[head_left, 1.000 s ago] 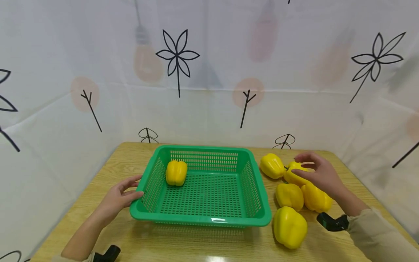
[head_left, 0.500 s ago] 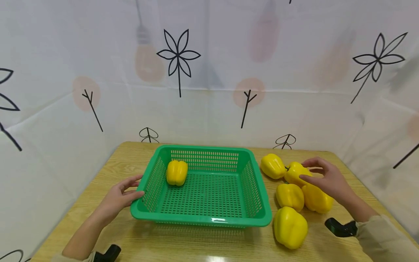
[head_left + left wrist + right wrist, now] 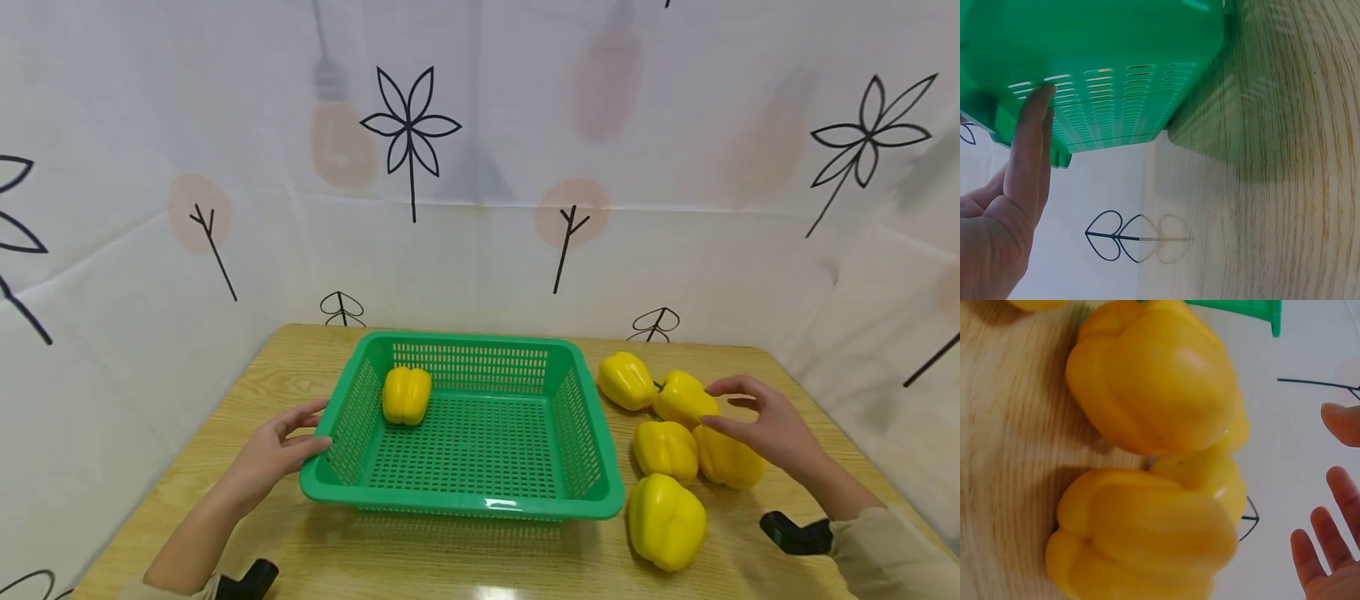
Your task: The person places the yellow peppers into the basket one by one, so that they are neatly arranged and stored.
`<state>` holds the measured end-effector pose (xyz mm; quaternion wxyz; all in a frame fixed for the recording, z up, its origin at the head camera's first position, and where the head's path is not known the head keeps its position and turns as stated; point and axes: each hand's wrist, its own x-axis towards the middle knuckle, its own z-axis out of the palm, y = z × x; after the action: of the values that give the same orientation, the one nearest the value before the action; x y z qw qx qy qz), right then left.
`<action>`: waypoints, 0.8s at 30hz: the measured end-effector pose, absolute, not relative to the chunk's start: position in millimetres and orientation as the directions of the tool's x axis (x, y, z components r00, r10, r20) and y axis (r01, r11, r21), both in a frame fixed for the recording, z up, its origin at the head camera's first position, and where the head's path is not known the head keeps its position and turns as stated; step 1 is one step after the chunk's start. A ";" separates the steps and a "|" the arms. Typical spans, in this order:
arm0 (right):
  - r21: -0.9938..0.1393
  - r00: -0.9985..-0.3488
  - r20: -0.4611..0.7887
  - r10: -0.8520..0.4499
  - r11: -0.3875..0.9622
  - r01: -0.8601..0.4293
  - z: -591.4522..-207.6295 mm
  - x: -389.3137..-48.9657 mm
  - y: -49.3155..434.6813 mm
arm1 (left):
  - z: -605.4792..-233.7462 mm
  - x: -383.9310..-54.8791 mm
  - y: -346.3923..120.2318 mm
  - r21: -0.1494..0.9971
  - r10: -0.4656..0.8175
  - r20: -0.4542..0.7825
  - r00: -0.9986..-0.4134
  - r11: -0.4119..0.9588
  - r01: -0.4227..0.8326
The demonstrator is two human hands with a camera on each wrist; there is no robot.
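Observation:
At the left rim of a green plastic basket (image 3: 480,505), my left hand (image 3: 272,452) holds on with the thumb over the edge. In the left wrist view its fingers (image 3: 1030,147) lie against the slotted outer wall. One yellow bell pepper (image 3: 407,396) sits inside, at the far left. My right hand (image 3: 772,422) hovers with parted, loosely bent fingers and nothing in them. Nearest to it are a bell pepper (image 3: 684,400) just left of the fingertips and another bell pepper (image 3: 729,458) below. In the right wrist view, the fingers stand apart from the peppers.
More yellow bell peppers lie right of the basket: one at the back (image 3: 626,381), one in the middle (image 3: 666,451) and one in front (image 3: 667,522). Everything rests on a wooden table (image 3: 420,558). A patterned white cloth (image 3: 480,267) hangs behind it.
My right hand has drawn right and slightly down, away from over the back peppers. My left hand stays at the basket's rim. The peppers and basket keep their places.

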<state>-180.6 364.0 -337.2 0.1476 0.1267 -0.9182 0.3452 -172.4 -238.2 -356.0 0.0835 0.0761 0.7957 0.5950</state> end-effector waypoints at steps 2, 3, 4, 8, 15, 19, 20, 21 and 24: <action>-0.597 -0.925 0.355 -0.134 0.730 -0.334 -339.9 -179.9 366.8 | -355.8 -172.2 -238.4 0.961 0.219 -0.041 -0.975 0.276 0.022; -0.593 -0.924 0.356 -0.137 0.731 -0.337 -341.4 -179.7 368.1 | -355.8 -172.1 -238.5 0.961 0.219 -0.041 -0.975 0.276 0.021; -0.590 -0.924 0.357 -0.138 0.734 -0.337 -342.8 -179.5 369.4 | -355.7 -172.1 -238.5 0.962 0.219 -0.042 -0.975 0.274 0.020; -0.576 -0.927 0.347 -0.141 0.748 -0.329 -347.6 -179.0 374.7 | -355.8 -172.0 -238.0 0.961 0.215 -0.048 -0.975 0.278 0.014; -0.546 -0.927 0.344 -0.148 0.772 -0.326 -355.8 -178.8 383.5 | -357.2 -172.5 -238.4 0.963 0.215 -0.041 -0.976 0.270 0.019; -0.546 -0.930 0.334 -0.153 0.773 -0.323 -359.6 -178.7 388.0 | -357.6 -172.6 -238.7 0.964 0.213 -0.045 -0.976 0.266 0.014; -0.546 -0.932 0.329 -0.154 0.774 -0.321 -360.5 -178.6 389.2 | -357.5 -172.7 -238.6 0.965 0.212 -0.045 -0.976 0.264 0.012; -0.546 -0.932 0.326 -0.155 0.774 -0.320 -361.4 -178.5 390.4 | -357.5 -172.8 -238.6 0.965 0.211 -0.046 -0.976 0.263 0.012; -0.545 -0.929 0.330 -0.166 0.771 -0.331 -364.5 -178.5 394.4 | -357.3 -172.9 -238.6 0.965 0.210 -0.045 -0.977 0.261 0.011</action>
<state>-178.5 394.4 -364.5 0.1327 0.1333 -0.9315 0.3113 -172.9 -238.6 -357.3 0.0823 0.0701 0.7897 0.6039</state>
